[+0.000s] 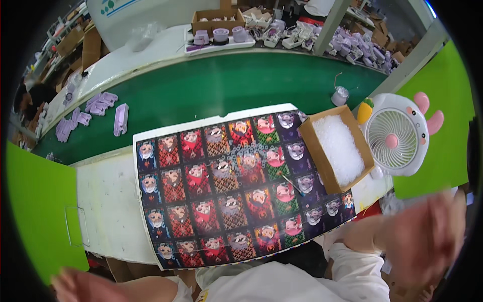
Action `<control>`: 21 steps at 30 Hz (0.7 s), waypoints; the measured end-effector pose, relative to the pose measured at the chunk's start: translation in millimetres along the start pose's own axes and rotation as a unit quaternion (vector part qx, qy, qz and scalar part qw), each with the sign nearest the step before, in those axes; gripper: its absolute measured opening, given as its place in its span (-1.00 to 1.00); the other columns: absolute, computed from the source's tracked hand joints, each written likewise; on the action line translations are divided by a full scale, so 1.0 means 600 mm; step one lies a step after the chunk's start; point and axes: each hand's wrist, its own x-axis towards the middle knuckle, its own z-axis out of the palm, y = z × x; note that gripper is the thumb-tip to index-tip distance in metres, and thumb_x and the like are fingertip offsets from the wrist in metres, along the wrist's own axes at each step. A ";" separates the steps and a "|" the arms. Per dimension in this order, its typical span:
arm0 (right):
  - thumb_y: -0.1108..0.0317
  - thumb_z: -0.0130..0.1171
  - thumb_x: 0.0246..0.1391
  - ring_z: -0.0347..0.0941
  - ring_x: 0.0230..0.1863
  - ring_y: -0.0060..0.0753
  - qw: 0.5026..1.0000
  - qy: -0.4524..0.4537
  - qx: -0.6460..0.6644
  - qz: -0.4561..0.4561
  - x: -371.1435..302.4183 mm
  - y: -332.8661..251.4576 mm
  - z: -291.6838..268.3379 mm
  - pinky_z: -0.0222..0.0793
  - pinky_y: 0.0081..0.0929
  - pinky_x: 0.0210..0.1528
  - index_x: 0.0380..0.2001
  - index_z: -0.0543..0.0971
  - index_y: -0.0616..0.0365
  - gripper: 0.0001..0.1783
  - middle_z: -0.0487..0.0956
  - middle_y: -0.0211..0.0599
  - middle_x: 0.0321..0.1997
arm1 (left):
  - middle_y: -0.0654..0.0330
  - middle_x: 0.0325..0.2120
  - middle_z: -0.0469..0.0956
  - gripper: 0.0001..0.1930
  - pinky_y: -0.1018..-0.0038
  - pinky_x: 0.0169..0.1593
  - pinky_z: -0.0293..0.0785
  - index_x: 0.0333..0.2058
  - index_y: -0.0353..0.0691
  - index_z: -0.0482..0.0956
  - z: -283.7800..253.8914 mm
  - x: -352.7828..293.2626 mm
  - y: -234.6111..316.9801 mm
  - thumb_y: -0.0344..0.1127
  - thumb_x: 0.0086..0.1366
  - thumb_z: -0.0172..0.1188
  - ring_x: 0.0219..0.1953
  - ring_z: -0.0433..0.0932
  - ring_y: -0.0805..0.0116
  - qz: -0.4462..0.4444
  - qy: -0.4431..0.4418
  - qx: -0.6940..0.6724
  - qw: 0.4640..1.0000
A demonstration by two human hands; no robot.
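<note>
My left hand (pixel 75 286) is low at the left edge, out beyond the work table and smeared by motion. On the far right my right hand (pixel 427 236) is raised below the rabbit-shaped fan, also too blurred to read its fingers. Between my arms lies a large dark sheet printed with cartoon figures (pixel 206 221). Small clear rings (pixel 246 160) are scattered on its upper middle. A thin stick-like tool (pixel 293 184) rests on the sheet's right part. At the sheet's right edge sits a cardboard box (pixel 329 178) filled with tiny clear pieces (pixel 336 148).
The white fan (pixel 395 136) with pink ears stands beside the box. A green conveyor belt (pixel 201 83) crosses behind, carrying purple plastic parts (pixel 121 120) and a small cup-like part (pixel 340 95). Green panels (pixel 40 206) flank the table. More purple parts (pixel 359 48) are heaped beyond.
</note>
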 end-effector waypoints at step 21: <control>0.17 0.21 0.08 0.56 0.00 0.12 0.617 -0.466 -0.459 0.437 -0.134 0.664 0.044 0.51 -0.13 0.06 -0.04 0.58 0.22 -0.56 0.59 0.12 0.03 | 0.09 -0.41 0.54 -0.81 0.43 -0.14 0.37 -0.21 -0.37 0.54 0.059 -0.153 -0.113 -0.38 0.27 0.09 -0.28 0.47 0.29 -0.425 -0.075 0.164 0.887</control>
